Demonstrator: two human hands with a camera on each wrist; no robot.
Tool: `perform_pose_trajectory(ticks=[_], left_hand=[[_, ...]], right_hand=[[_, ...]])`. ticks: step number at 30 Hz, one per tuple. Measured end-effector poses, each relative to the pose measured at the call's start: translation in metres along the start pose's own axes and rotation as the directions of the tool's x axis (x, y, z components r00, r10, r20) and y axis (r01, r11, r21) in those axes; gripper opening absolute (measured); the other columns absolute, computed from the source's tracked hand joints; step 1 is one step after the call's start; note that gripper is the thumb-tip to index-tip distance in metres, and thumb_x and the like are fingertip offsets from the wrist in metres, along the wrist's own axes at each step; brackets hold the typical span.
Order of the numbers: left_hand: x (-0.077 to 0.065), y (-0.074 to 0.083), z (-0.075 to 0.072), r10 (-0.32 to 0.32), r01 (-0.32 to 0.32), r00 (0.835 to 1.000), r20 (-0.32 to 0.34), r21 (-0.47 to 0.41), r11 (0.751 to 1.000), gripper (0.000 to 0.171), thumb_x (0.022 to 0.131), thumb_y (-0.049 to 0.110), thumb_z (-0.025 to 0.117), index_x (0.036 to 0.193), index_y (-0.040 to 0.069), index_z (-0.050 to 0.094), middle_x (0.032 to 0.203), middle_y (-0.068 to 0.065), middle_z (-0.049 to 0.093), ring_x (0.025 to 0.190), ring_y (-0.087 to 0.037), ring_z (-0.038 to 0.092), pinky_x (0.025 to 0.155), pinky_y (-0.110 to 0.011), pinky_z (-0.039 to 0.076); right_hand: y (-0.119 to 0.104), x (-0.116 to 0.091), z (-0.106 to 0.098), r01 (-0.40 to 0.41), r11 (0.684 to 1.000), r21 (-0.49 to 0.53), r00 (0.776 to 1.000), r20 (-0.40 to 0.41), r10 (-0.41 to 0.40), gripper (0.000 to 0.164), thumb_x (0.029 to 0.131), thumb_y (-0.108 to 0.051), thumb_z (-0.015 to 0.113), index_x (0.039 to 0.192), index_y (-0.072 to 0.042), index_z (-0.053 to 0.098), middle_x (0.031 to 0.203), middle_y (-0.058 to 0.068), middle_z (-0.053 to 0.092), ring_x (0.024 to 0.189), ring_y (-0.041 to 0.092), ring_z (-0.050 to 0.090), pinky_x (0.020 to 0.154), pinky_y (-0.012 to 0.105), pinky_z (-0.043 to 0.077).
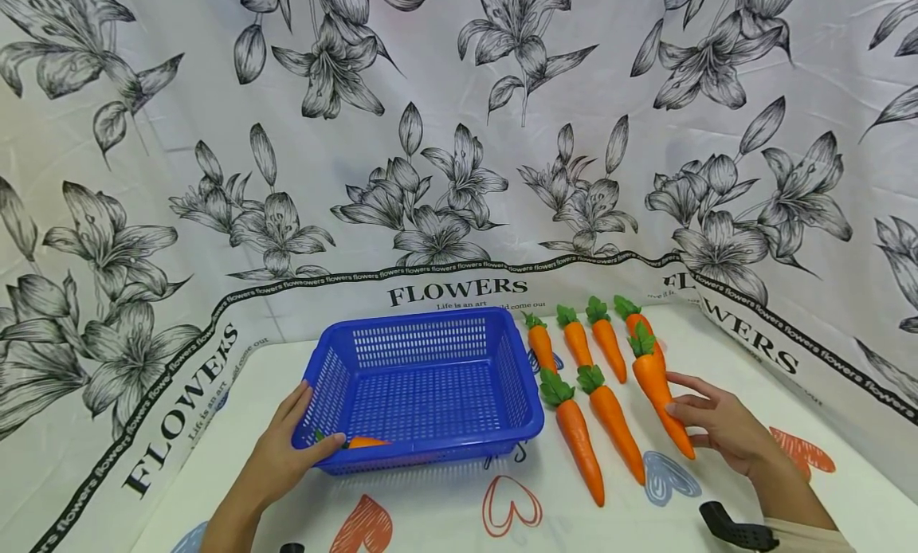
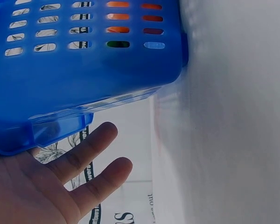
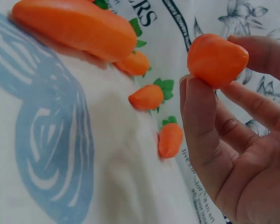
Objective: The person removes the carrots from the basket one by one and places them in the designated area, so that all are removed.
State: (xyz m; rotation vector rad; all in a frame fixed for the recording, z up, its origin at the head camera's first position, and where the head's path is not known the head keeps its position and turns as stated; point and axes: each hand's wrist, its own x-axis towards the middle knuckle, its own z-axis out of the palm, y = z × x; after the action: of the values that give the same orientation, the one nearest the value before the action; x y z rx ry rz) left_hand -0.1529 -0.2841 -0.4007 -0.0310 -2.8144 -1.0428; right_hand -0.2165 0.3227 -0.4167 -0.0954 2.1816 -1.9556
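My left hand [image 1: 287,449] grips the front left corner of a blue plastic basket [image 1: 430,449], its thumb over the rim. In the left wrist view two fingers [image 2: 102,184] extend straight, apart from the basket wall [image 2: 84,70]. Inside, along the near wall, lies a carrot [image 1: 367,441], mostly hidden. Between thumb and fingers my right hand [image 1: 724,421] pinches another carrot [image 1: 656,390], leaves pointing away. In the right wrist view this held carrot [image 3: 214,60] is raised above the table, its tip towards the camera.
Several carrots lie right of the basket: two in front, including one nearest the basket [image 1: 579,445], and a back row including a carrot [image 1: 608,350]. A flower-printed curtain [image 1: 459,178] hangs behind. The white tablecloth [image 1: 430,521] bears printed hearts.
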Motion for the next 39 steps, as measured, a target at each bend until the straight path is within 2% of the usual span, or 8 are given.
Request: perform_pose_trajectory(ticks=[12,22,27,34,39], left_hand=[[0.0,0.001,-0.001,-0.01,0.01,1.0,0.003,-0.004,1.0,0.102,0.082,0.047,0.072,0.154,0.001,0.015,0.159,-0.017,0.006,0.138,-0.052,0.011,0.099,-0.074,0.017],[-0.001,0.001,-0.001,-0.004,0.004,1.0,0.002,-0.006,1.0,0.103,0.082,0.047,0.072,0.154,0.002,0.014,0.159,-0.017,0.006,0.138,-0.051,0.01,0.099,-0.074,0.017],[-0.001,0.002,0.0,-0.014,0.014,1.0,0.006,-0.002,1.0,0.103,0.082,0.048,0.072,0.154,0.002,0.014,0.159,-0.018,0.006,0.138,-0.051,0.01,0.1,-0.074,0.017],[-0.001,0.004,-0.001,-0.018,0.018,1.0,0.005,-0.001,1.0,0.103,0.082,0.049,0.071,0.154,0.002,0.014,0.158,-0.018,0.007,0.138,-0.052,0.011,0.1,-0.073,0.017],[-0.001,0.004,0.0,-0.024,0.024,1.0,0.007,0.01,1.0,0.103,0.082,0.05,0.07,0.154,0.002,0.014,0.158,-0.018,0.007,0.138,-0.051,0.011,0.1,-0.073,0.017]], right_hand=[[0.018,0.011,0.003,-0.058,0.99,-0.131,0.998,-0.046,0.053,0.071,0.086,-0.019,0.074,0.146,-0.005,0.038,0.105,0.013,0.058,0.086,0.024,0.062,0.07,0.044,0.057],[0.025,0.011,0.005,-0.085,0.972,-0.217,0.996,-0.054,0.075,0.074,0.085,-0.017,0.075,0.146,-0.001,0.036,0.108,0.018,0.055,0.079,0.027,0.058,0.063,0.046,0.057],[0.025,0.011,0.007,-0.109,0.953,-0.283,0.993,-0.071,0.093,0.073,0.085,-0.015,0.075,0.145,0.0,0.037,0.109,0.018,0.054,0.079,0.026,0.057,0.063,0.045,0.057],[0.024,0.012,0.007,-0.144,0.902,-0.408,0.988,-0.107,0.109,0.071,0.084,-0.019,0.076,0.143,0.001,0.041,0.104,0.014,0.055,0.074,0.024,0.055,0.059,0.04,0.056],[0.023,0.011,0.007,-0.149,0.882,-0.448,0.988,-0.113,0.11,0.071,0.084,-0.021,0.075,0.142,0.001,0.041,0.101,0.013,0.056,0.074,0.023,0.056,0.058,0.039,0.055]])
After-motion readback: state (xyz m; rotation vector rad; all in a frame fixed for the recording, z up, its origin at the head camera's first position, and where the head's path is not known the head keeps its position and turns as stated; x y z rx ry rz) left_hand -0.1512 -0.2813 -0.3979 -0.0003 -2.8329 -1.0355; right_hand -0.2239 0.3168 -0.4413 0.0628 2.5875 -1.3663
